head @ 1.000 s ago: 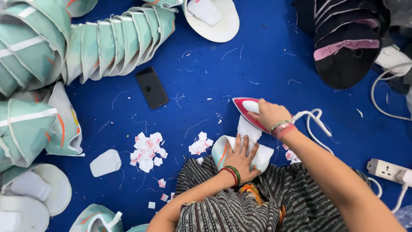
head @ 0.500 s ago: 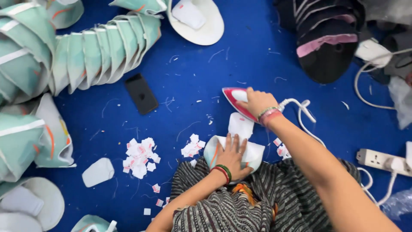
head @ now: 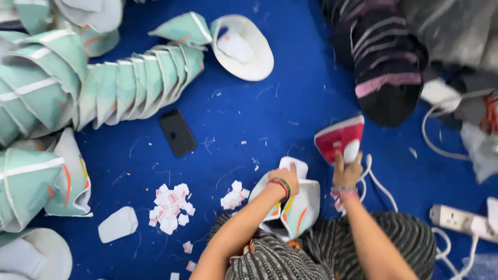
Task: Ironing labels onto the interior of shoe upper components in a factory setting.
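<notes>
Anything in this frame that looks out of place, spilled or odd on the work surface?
Yes: small white and pink paper scraps lie scattered loose on the blue surface, with a second small pile. A black phone lies among thread bits. The right hand holds the red iron tipped up, its sole off the cap piece under the left hand.

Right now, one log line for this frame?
left hand: pressing white cap piece flat | right hand: gripping red-and-white iron, lifted off piece | surface: blue mat

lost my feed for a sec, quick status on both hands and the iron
Right hand grips red iron, tilted up off the work. Left hand pins white cap piece on blue floor. White cord beside right wrist.
</notes>
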